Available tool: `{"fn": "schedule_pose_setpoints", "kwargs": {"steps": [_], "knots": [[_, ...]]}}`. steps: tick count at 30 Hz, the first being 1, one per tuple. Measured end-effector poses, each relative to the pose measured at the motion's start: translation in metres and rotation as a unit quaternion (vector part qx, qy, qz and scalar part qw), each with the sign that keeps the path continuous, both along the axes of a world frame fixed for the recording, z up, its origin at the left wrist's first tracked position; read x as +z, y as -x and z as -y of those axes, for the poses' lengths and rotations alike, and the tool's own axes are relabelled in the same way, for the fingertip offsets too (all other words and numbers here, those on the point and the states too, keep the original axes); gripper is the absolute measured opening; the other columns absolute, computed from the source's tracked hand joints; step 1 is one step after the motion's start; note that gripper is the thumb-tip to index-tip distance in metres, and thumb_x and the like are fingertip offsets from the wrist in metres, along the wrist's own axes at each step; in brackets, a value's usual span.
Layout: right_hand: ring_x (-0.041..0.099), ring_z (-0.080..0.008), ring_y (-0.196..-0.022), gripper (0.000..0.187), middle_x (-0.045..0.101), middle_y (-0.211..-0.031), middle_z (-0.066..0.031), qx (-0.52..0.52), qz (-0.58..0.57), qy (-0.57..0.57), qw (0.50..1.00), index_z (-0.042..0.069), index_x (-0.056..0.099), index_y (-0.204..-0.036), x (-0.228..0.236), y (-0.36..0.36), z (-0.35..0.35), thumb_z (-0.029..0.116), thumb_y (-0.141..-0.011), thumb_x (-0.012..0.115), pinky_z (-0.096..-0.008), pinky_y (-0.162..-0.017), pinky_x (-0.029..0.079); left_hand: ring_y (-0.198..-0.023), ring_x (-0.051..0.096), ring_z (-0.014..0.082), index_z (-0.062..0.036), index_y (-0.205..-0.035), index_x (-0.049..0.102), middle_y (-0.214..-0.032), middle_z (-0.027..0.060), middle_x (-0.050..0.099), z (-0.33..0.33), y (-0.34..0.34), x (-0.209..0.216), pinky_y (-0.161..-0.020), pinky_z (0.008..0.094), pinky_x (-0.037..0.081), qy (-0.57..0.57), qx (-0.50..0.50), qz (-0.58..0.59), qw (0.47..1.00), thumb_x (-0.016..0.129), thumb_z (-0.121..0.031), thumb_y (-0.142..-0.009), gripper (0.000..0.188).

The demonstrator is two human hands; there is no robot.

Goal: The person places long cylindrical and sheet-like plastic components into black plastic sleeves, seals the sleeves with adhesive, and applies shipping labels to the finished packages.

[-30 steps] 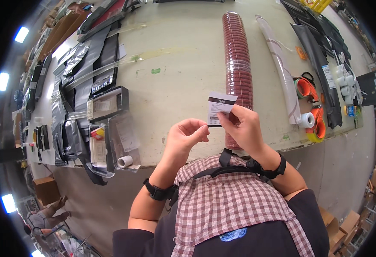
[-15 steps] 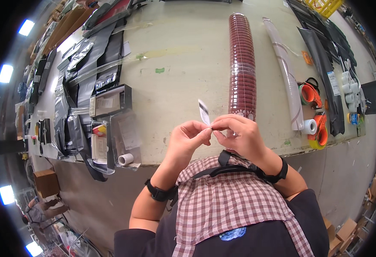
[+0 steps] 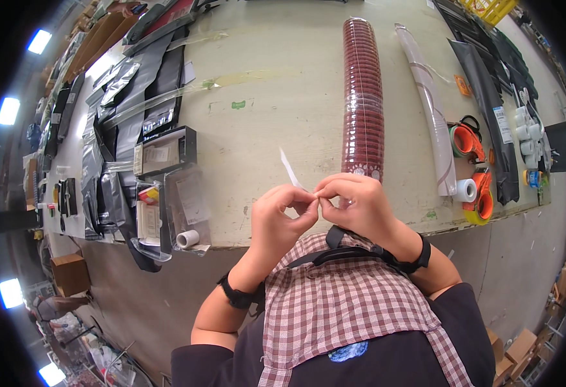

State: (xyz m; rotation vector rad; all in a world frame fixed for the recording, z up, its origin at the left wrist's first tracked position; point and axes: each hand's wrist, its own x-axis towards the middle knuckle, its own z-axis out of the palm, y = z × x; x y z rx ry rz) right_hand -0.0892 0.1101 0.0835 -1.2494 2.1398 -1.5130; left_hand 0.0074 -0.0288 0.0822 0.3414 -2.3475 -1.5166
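A thin white label strip [image 3: 288,169] sticks up from between my fingertips, seen nearly edge-on. My left hand [image 3: 282,216] is closed in a pinch at its lower end. Thumb and forefinger of my right hand [image 3: 355,203] pinch at the same spot, touching the left fingertips. Just beyond the right hand lies a long, dark red ribbed roll [image 3: 363,97] in clear wrap, with pale paw prints at its near end. My fingers hide the bottom of the label.
Right of the roll lie a pale plastic-wrapped tube [image 3: 430,113], orange tape dispensers [image 3: 482,200] and a white roll [image 3: 465,190]. Grey plastic bags [image 3: 134,97] and a black open-topped box [image 3: 167,151] sit at the left. The table's near edge [image 3: 231,248] runs before me.
The label has tilted to the left and turned more edge-on. My hands stay together, with the left fingers curled into a rounder pinch.
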Motion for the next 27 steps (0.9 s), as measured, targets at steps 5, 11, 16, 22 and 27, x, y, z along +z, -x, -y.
{"fn": "schedule_pose_setpoints", "kwargs": {"steps": [5, 11, 16, 22, 27], "knots": [[0.058, -0.0081, -0.067, 0.007, 0.065, -0.086, -0.0082, 0.011, 0.239, 0.035, 0.970, -0.004, 0.063, -0.080, -0.002, 0.001, -0.002, 0.000, -0.076, 0.059, -0.0203, -0.059, 0.047, -0.067, 0.061, 0.0096, 0.0009, -0.076, 0.063, -0.073, 0.0051, 0.064, 0.000, -0.001, -0.008, -0.062, 0.0217, 0.048, -0.193, 0.006, 0.031, 0.981, 0.067, -0.001, -0.073, 0.006], [0.056, -0.0064, -0.072, 0.004, 0.062, -0.092, -0.0081, 0.029, 0.336, 0.054, 0.940, -0.002, 0.059, -0.079, -0.018, 0.000, -0.001, -0.001, -0.080, 0.055, -0.0201, -0.062, 0.047, -0.069, 0.061, 0.0090, 0.0015, -0.077, 0.062, -0.073, 0.0048, 0.063, 0.000, 0.000, -0.007, -0.065, 0.0219, 0.049, -0.191, -0.012, 0.046, 0.981, 0.065, -0.002, -0.074, 0.006], [0.055, -0.0120, -0.071, 0.007, 0.058, -0.084, -0.0044, -0.054, 0.588, 0.078, 0.803, 0.009, 0.050, -0.075, -0.042, 0.037, -0.018, 0.008, -0.082, 0.051, -0.0255, -0.065, 0.048, -0.061, 0.051, 0.0050, -0.0013, -0.077, 0.056, -0.067, -0.0012, 0.056, 0.035, -0.041, -0.034, -0.056, 0.0202, 0.043, -0.182, 0.009, 0.159, 0.970, 0.062, -0.003, -0.075, 0.007], [0.055, -0.0156, -0.061, 0.016, 0.056, -0.068, -0.0025, -0.345, -0.028, -0.005, 0.938, 0.005, 0.049, -0.076, -0.034, 0.153, -0.072, 0.017, -0.085, 0.054, -0.0315, -0.056, 0.045, -0.061, 0.051, 0.0088, -0.0063, -0.078, 0.056, -0.068, 0.0006, 0.056, 0.088, -0.230, -0.119, -0.056, 0.0203, 0.040, -0.431, 0.093, 0.386, 0.811, 0.057, -0.012, -0.076, 0.005], [0.059, -0.0350, -0.090, 0.023, 0.059, -0.099, -0.0233, -0.135, -0.295, -0.396, 0.859, 0.000, 0.051, -0.087, -0.067, 0.139, -0.005, 0.018, -0.078, 0.061, -0.0373, -0.073, 0.050, -0.082, 0.065, 0.0242, -0.0063, -0.082, 0.068, -0.086, 0.0149, 0.066, 0.083, -0.401, -0.193, -0.067, 0.0352, 0.050, 0.061, 0.174, 0.765, 0.617, 0.065, -0.028, -0.068, 0.026]]}}
